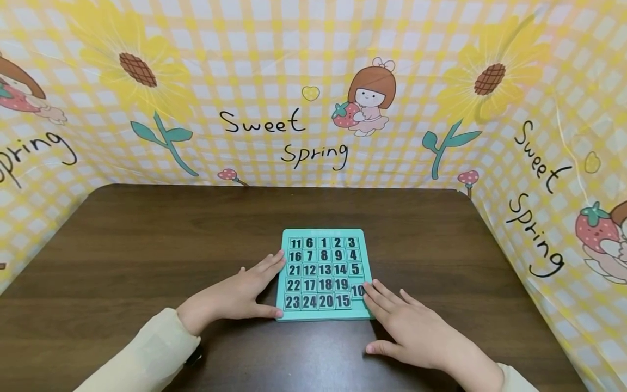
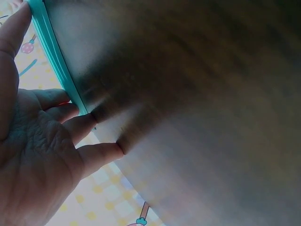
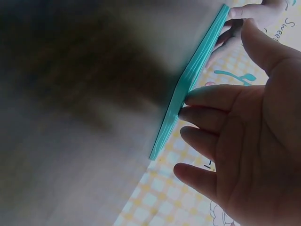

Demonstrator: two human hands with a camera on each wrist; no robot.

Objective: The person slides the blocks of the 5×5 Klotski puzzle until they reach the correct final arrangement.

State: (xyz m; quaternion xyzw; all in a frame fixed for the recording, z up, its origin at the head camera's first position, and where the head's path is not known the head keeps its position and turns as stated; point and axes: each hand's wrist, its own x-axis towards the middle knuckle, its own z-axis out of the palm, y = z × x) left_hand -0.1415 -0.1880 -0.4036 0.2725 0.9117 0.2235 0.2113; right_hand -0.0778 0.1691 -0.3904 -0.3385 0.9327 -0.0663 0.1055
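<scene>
The left hand point(image 1: 235, 296) lay flat on the table point(image 1: 122, 245) against the left edge of the teal sliding number puzzle point(image 1: 323, 275), its fingers straight and relaxed, the fingertips touching the frame's left side and the thumb resting by the near left corner; it grasped nothing. The left wrist view showed the same hand point(image 2: 33, 155) with its fingers point(image 2: 101, 150) laid out along the puzzle's teal edge point(image 2: 56, 61). The right hand point(image 1: 416, 326) rested at the puzzle's right near corner, fingers extended and spread, one fingertip touching the tile marked 10 point(image 1: 357, 290) in the right column; it too gripped nothing. In the right wrist view that hand point(image 3: 244, 141) met the thin teal rim point(image 3: 188, 84) with straight fingers point(image 3: 211, 96). The puzzle lay flat near the middle of the dark wooden table, a little toward the person, nearly square, its slightly longer side running away from the person and its numbers upright to them. Tile 10 sat partway between two rows, below tile 5 point(image 1: 355, 268). Behind the table hung a yellow checked backdrop point(image 1: 313, 81) with sunflowers and the words "Sweet Spring".
</scene>
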